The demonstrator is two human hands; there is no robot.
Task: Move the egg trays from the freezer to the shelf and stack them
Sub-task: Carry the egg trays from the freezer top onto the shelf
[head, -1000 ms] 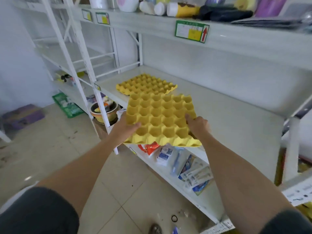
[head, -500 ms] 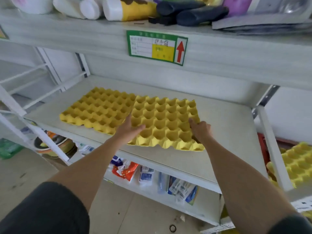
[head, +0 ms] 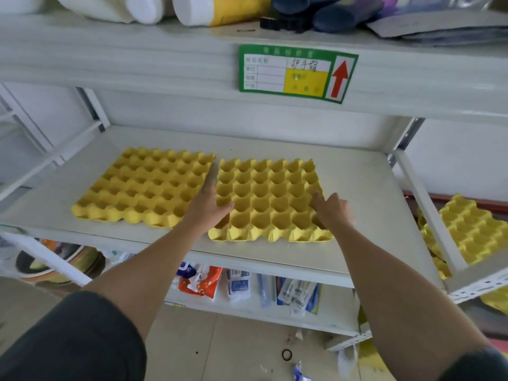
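Two yellow egg trays lie flat side by side on the white shelf board [head: 360, 188]. The left tray [head: 148, 185] is untouched by the thumb side of my hands. The right tray [head: 269, 199] sits between my hands, close to the shelf's front edge. My left hand [head: 209, 207] lies along its left edge, fingers stretched straight into the gap between the trays and thumb resting on top. Over at the near right corner, my right hand [head: 332, 213] rests on the tray with a finger extended over the cells.
More yellow egg trays [head: 472, 229] are stacked on the neighbouring shelf at the right, behind a white upright post [head: 423, 204]. The shelf above carries bottles [head: 214, 9] and a green label [head: 297, 72]. Packets [head: 239, 284] lie on the shelf below.
The tray I carried towards the shelf now lies flat on it, to the right of the first tray. My view has come closer, and my hands have loosened on its edges.
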